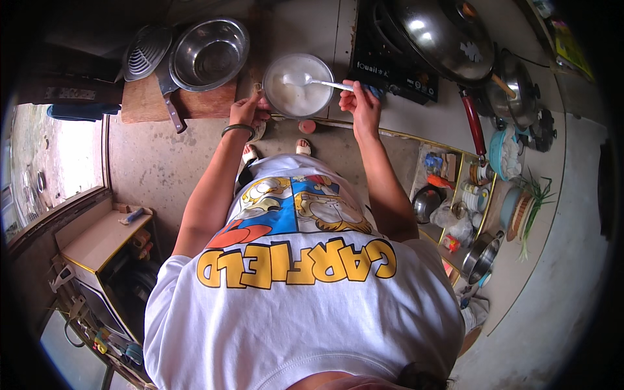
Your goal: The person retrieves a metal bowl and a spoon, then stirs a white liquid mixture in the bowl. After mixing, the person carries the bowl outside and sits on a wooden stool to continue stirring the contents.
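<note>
In front of me at the counter's edge is a round bowl (pixel 269 102) holding a pale, milky mixture (pixel 308 100) with a slightly frothy surface. A metal spoon (pixel 327 84) lies across it, its scoop resting in the mixture and its handle reaching past the right rim. My right hand (pixel 363 103) pinches the end of that handle between thumb and fingers. At the bowl's left side, my left hand (pixel 250 110), with a dark bangle (pixel 238 128) on the wrist, has its fingers curled against the wall. The bowl partly hides those fingertips.
Left of the bowl, a cleaver (pixel 173 109) and a steel basin (pixel 209 54) rest on a wooden board (pixel 139 103), handle overhanging. A gas stove (pixel 397 73) stands right, bearing a lidded wok (pixel 441 36). A red-handled pan (pixel 473 117) and green onions (pixel 536 190) lie farther right.
</note>
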A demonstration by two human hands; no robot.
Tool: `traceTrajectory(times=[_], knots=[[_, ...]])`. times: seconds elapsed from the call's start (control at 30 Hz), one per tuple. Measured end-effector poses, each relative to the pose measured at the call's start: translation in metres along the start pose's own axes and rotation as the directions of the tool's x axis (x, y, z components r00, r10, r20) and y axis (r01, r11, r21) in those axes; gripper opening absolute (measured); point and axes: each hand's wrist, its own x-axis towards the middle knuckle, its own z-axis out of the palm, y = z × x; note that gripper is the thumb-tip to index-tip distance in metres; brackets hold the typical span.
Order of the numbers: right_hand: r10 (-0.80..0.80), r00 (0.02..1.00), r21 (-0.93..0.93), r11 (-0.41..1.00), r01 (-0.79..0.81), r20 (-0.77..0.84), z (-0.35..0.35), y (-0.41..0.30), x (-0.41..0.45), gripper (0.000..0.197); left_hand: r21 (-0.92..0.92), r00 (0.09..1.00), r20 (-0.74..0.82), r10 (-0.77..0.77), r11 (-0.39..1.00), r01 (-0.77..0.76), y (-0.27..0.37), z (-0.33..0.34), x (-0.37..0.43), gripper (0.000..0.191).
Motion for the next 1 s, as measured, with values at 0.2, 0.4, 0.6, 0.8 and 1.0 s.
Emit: traceTrajectory(times=[0.2,0.4,0.6,0.8,1.0], knots=[[-0.246,0.968,-0.288,0.924,0.250,0.050,0.014,-0.006,0.005,0.025,0.020,1.000,-0.020,0.011,1.000,-0.011,-0.002,0.000,0.002,0.032],[-0.189,0.980,-0.354,0.913,0.201,0.068,0.003,0.025,0.012,0.023,0.024,1.000,-0.017,0.004,1.000,-0.003,0.001,0.002,-0.001,0.032],[0.040,0.998,-0.230,0.973,-0.027,0.053,-0.006,0.032,0.006,0.026,0.013,1.000,-0.015,-0.004,1.000,0.004,0.003,0.002,-0.003,0.032],[-0.025,0.999,-0.047,0.999,0.026,0.025,-0.003,0.013,0.000,0.030,-0.002,1.000,-0.011,-0.003,1.000,0.003,0.000,0.001,0.000,0.033],[-0.305,0.948,-0.294,0.901,0.319,0.094,0.010,-0.016,-0.006,0.026,0.014,0.999,-0.039,-0.001,1.000,0.001,0.002,0.002,-0.003,0.033]])
